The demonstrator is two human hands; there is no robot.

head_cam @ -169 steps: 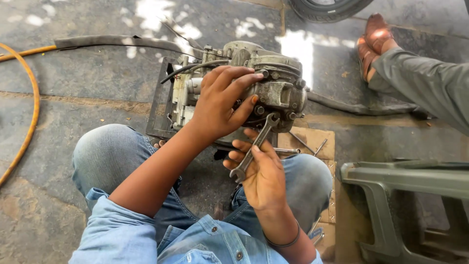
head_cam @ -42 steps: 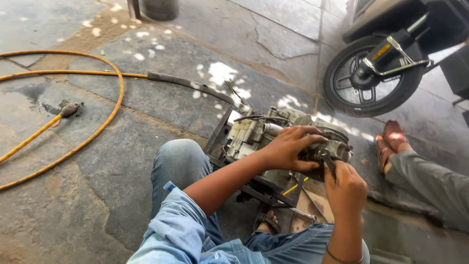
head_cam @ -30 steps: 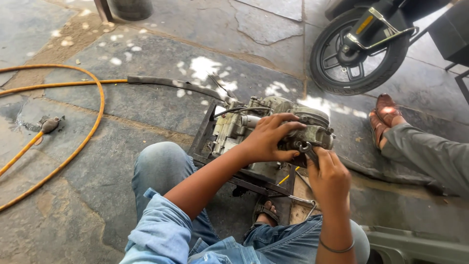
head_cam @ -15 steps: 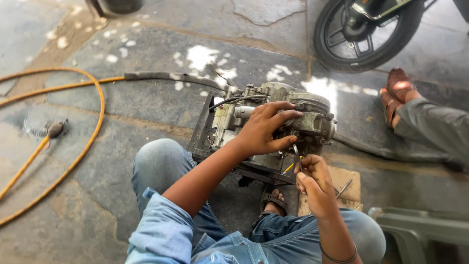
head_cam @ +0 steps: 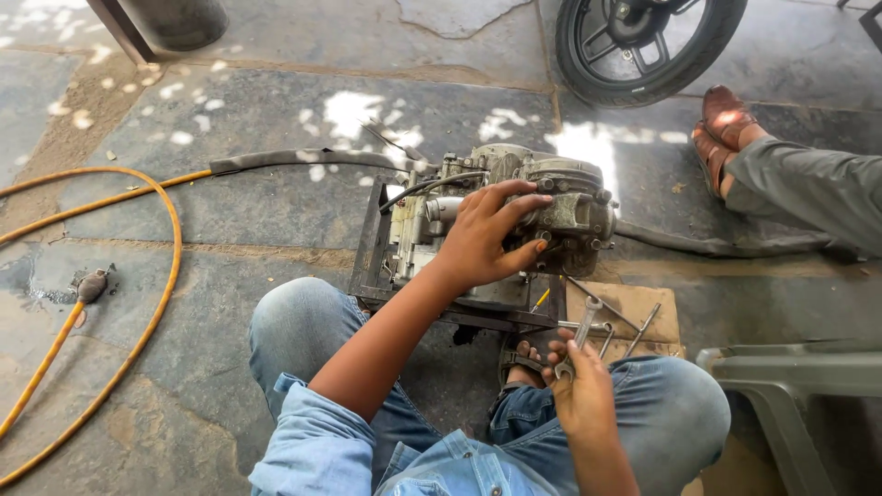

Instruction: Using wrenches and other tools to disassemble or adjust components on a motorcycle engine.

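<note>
At the far left of the frame a long orange rubber hose (head_cam: 156, 303) loops over the grey stone floor (head_cam: 230, 211), with a dark metal fitting (head_cam: 91, 286) lying inside its curve at mid-left. A dark round drum (head_cam: 179, 18) stands at the upper left edge. A flat black strap (head_cam: 294, 159) runs from left of centre toward the middle.

In the centre sits a grimy grey metal motorcycle engine (head_cam: 570, 216) on a low dark metal stand (head_cam: 377, 248). The left hand (head_cam: 482, 239) lies spread on top of the engine, fingers open and curved over the casing, pressing on it rather than closed around anything.

Just below and right of the engine, the right hand (head_cam: 579, 390) is closed around the lower end of a silver open-ended steel spanner (head_cam: 581, 326), which points up toward the engine without reaching it. Behind it a flat piece of brown cardboard (head_cam: 652, 317) carries a few thin metal tools (head_cam: 638, 329).

At the upper right stands a black motorcycle wheel (head_cam: 643, 41). Below it, another person's sandalled foot (head_cam: 721, 129) and grey trouser leg (head_cam: 818, 188) rest on the floor. A grey plastic chair (head_cam: 799, 386) fills the lower right corner.
</note>
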